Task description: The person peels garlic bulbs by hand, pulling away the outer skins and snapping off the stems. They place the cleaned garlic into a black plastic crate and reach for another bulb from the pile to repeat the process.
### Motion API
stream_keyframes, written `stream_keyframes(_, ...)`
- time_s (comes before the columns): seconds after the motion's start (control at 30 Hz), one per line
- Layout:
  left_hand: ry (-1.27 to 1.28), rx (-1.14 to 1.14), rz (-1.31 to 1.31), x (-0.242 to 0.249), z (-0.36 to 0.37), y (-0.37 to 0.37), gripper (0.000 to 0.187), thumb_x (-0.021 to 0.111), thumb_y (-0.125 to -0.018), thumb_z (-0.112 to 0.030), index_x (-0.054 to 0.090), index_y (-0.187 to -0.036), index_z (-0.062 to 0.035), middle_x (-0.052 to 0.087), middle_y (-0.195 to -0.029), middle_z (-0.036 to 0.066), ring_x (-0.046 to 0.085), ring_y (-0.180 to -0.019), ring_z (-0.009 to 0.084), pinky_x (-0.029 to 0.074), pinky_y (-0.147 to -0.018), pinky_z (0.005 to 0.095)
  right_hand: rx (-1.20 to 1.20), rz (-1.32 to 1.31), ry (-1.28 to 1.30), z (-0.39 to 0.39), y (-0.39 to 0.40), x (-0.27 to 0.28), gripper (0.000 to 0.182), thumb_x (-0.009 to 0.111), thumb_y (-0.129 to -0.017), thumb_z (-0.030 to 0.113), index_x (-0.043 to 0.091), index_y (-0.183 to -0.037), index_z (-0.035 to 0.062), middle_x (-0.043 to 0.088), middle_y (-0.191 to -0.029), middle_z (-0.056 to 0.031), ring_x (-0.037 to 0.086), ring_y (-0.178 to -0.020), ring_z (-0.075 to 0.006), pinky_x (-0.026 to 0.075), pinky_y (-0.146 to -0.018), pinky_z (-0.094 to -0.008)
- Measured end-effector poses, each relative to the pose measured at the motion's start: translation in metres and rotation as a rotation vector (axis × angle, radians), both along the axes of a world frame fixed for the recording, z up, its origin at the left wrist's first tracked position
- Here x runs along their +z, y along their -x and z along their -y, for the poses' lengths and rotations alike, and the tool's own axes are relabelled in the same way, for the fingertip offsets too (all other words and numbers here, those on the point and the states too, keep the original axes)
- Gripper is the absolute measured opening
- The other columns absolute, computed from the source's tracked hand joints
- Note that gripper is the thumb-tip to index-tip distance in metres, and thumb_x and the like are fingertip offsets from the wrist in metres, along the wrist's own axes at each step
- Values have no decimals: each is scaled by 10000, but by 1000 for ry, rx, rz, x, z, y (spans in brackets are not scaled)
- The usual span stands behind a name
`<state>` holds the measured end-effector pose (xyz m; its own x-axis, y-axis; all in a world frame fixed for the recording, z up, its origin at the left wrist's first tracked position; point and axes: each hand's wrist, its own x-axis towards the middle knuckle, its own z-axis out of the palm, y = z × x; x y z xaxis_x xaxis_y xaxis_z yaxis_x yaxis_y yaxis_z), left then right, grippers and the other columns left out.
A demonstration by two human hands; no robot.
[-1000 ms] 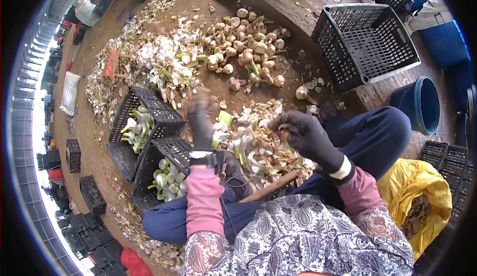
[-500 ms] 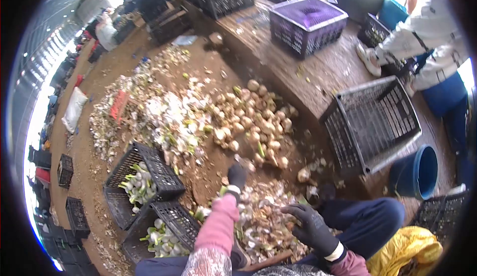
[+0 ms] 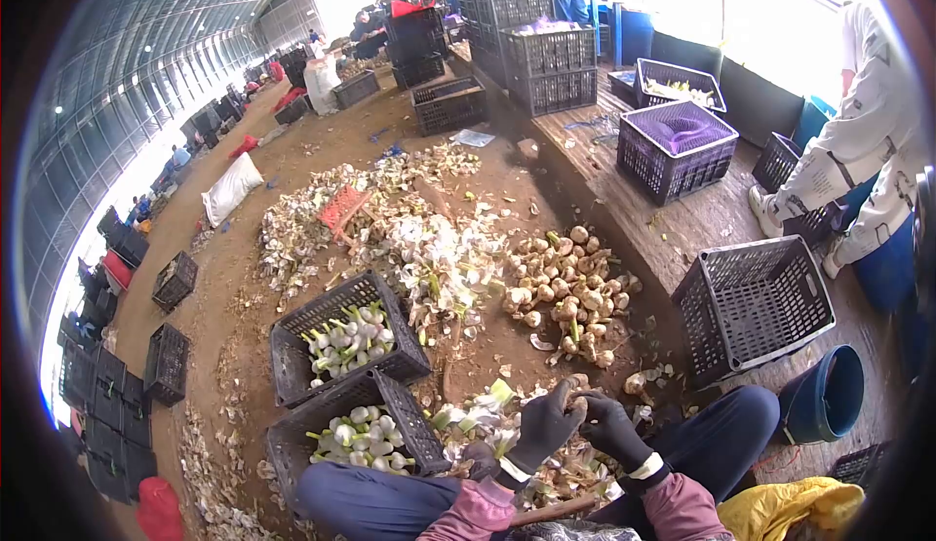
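My left hand (image 3: 548, 428), in a dark glove, is closed on a brownish garlic bulb (image 3: 577, 398) in front of my knees. The gloved right hand (image 3: 612, 430) meets it there, its fingers pressed against the same bulb and partly hiding it. Loose skins (image 3: 575, 467) lie on the ground below both hands. A heap of untrimmed garlic bulbs (image 3: 575, 292) sits just ahead. To the left, one black crate (image 3: 283, 366) and a second black crate (image 3: 283, 448) hold cleaned white garlic with short green stems.
A large pile of white peelings (image 3: 429, 249) spreads ahead, with a red crate piece (image 3: 343, 208) on it. On the raised ledge to the right stand a black crate (image 3: 756, 302), a blue bucket (image 3: 827, 395) and a purple-covered crate (image 3: 676, 151). A person in pale trousers (image 3: 877, 190) stands there.
My left hand has come back from the edge of the bulb heap with a garlic bulb and now meets my right hand. The view has tilted up and turned left.
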<state>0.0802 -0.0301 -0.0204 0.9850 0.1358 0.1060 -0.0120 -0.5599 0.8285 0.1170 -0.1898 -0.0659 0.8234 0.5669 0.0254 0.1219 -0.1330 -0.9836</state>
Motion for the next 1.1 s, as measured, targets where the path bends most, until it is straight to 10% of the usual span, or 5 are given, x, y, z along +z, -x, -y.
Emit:
stream_keyframes(0.27,158,102,178,-23,-34,28,515,541,-1048,-382,490,-1381,8,637,-1122,103,653,-933,140,555,-795,298,45,-105,-300,-10,7,50,796,520,-954,690,603,-1323,-11,680,-1100,-35,590,-1034,-113,476,-904,-287)
stream_keyframes(0.4,1254,-197,-54,0,-6,42,458,552,-1042,-307,482,-1415,-49,627,-1195,53,646,-1049,157,537,-978,350,75,-282,-432,-14,14,27,741,555,-972,623,545,-1383,7,645,-1192,-32,602,-1055,-136,477,-960,-319)
stream_keyframes(0.67,1070,117,148,-9,-3,44,531,746,-874,0,509,-1348,-33,608,-1094,16,621,-962,104,537,-874,285,-75,-393,-398,-21,9,40,375,659,-1001,278,659,-1246,-6,698,-1040,-9,640,-923,-106,521,-830,-279)
stream_keyframes(0.8,400,110,374,-17,-9,40,590,803,-813,-16,528,-1334,-41,613,-1114,32,614,-995,115,521,-876,276,-31,-553,-490,-23,7,40,311,648,-1006,196,667,-1232,-17,713,-1054,-33,669,-902,-115,548,-810,-284)
stream_keyframes(1.1,398,128,322,-16,-10,39,562,860,-750,-49,608,-1252,-26,649,-1199,91,637,-970,158,521,-895,296,-14,-541,-485,-19,4,38,308,653,-1005,196,671,-1225,-18,716,-1037,-32,665,-904,-112,551,-822,-294)
